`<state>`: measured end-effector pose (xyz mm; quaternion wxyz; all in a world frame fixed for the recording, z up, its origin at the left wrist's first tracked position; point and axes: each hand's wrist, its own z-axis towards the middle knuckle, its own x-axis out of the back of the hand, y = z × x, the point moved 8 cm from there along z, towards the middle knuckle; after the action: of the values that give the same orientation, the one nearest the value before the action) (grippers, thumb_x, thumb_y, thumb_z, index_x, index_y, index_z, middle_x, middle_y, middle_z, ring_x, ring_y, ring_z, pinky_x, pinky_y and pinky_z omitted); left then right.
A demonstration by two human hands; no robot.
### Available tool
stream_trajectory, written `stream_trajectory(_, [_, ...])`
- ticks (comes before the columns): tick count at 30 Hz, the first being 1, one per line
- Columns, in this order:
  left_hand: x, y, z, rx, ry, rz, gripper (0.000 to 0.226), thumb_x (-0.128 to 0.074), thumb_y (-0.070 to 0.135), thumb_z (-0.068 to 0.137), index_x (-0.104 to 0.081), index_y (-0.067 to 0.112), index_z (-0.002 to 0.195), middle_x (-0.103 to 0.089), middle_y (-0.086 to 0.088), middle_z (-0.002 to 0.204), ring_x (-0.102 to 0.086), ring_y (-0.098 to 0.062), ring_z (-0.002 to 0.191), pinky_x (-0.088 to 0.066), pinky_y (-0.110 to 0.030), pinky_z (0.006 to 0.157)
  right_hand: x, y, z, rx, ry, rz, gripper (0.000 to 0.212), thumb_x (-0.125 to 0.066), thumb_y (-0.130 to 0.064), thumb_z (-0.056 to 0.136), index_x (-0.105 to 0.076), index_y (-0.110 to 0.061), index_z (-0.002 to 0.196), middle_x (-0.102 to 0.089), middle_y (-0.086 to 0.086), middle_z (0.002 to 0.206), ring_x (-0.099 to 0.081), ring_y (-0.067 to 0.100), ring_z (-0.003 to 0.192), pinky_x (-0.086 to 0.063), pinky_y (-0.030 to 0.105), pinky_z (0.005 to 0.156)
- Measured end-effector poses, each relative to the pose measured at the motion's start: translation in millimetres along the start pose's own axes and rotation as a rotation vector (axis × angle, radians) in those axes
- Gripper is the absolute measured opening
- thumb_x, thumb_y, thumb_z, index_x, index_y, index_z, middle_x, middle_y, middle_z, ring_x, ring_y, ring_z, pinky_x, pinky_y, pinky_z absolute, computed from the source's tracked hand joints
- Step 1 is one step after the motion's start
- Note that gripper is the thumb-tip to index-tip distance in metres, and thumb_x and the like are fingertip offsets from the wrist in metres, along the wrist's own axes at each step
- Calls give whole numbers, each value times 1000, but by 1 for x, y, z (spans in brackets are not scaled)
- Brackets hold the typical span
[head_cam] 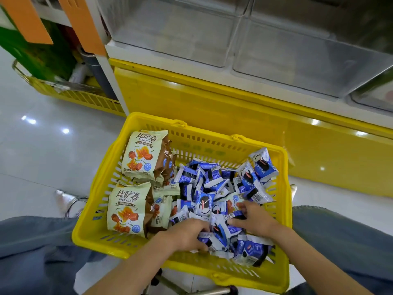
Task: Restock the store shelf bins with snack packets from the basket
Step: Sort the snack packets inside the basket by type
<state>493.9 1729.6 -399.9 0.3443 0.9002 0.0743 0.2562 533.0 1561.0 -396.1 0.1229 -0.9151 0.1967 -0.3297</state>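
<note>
A yellow plastic basket [102, 237] sits in front of me between my knees. Its right half is heaped with several small blue-and-white snack packets [209, 177]. Larger pale green and brown packets [142, 154] lie stacked on its left side. My left hand [187, 235] reaches into the near part of the heap, fingers curled round a few blue packets. My right hand [253, 220] lies just to the right, fingers and thumb closing on more blue packets. Clear shelf bins [287, 67] hang above and behind the basket and look bare inside.
A glossy yellow shelf base [212, 103] stands right behind the basket. A second yellow basket [85, 99] with goods sits on the floor at the far left, under orange shelf uprights [85, 24]. White tiled floor [42, 150] lies to the left. My knees in blue trousers flank the basket.
</note>
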Motion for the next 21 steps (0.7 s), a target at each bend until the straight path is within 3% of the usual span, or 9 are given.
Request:
stream_trajectory(3, [12, -2, -6, -4, 96, -2, 29, -59, 33, 89, -53, 11, 107, -56, -9, 93, -53, -23, 86, -36, -30, 68, 4, 3, -6, -9, -13, 84, 50, -71, -51, 74, -50, -24, 109, -56, -5, 106, -51, 10, 93, -35, 4, 59])
stream_trajectory(5, [24, -7, -12, 15, 178, -65, 24, -53, 35, 92, -49, 12, 98, -49, -3, 79, -47, -18, 73, -35, -31, 64, 15, -3, -9, 47, 60, 118, 36, -75, -45, 73, -43, -30, 81, -55, -8, 93, -52, 12, 88, -34, 7, 57])
stream_trajectory(7, [35, -14, -18, 48, 262, -193, 27, -50, 37, 94, -44, 11, 92, -43, 0, 73, -41, -14, 65, -33, -29, 60, 33, -10, -17, 86, 193, 186, 38, -79, -37, 71, -42, -28, 76, -51, -10, 81, -50, 10, 77, -35, 8, 54])
stream_trajectory(9, [45, -24, -25, 97, 344, -418, 31, -48, 38, 94, -47, 11, 110, -51, 1, 89, -49, -13, 78, -42, -27, 70, 50, -17, -27, 111, 295, 288, 37, -80, -35, 70, -47, -28, 86, -52, -15, 85, -48, -1, 71, -37, 7, 55])
stream_trajectory(12, [49, -36, -27, 150, 424, -760, 51, -45, 36, 96, -31, 15, 140, -41, 9, 136, -39, -17, 130, -32, -29, 106, 54, -36, -44, 175, 259, 493, 40, -78, -38, 69, -49, -33, 97, -54, -19, 103, -57, 1, 71, -47, 11, 58])
stream_trajectory(15, [38, -29, -21, 205, 370, -1021, 64, -45, 41, 95, -19, 16, 147, -36, -4, 148, -37, -23, 134, -30, -46, 111, 38, -61, -52, 246, 139, 506, 41, -78, -36, 69, -50, -34, 99, -59, -14, 108, -63, 11, 88, -54, 26, 80])
stream_trajectory(18, [23, -8, -20, 179, 251, -1153, 90, -49, 60, 83, -2, 21, 150, -19, -2, 155, -27, -23, 139, -28, -46, 112, 17, -84, -55, 313, -29, 517, 41, -78, -14, 74, -53, -25, 104, -61, -6, 106, -60, 32, 100, -49, 42, 93])
stream_trajectory(20, [18, -2, -25, 181, 196, -1072, 112, -60, 68, 72, 8, 22, 148, -8, 1, 157, -18, -22, 142, -26, -42, 113, 15, -89, -55, 314, -39, 577, 44, -77, -10, 74, -52, -24, 107, -62, -2, 107, -60, 32, 104, -49, 39, 92])
stream_trajectory(21, [18, -2, -28, 165, 191, -1056, 114, -67, 63, 69, 2, 21, 149, -17, 0, 155, -26, -22, 140, -29, -43, 111, 16, -90, -55, 315, -18, 606, 44, -77, -12, 75, -52, -24, 108, -62, -2, 108, -62, 26, 103, -50, 34, 91])
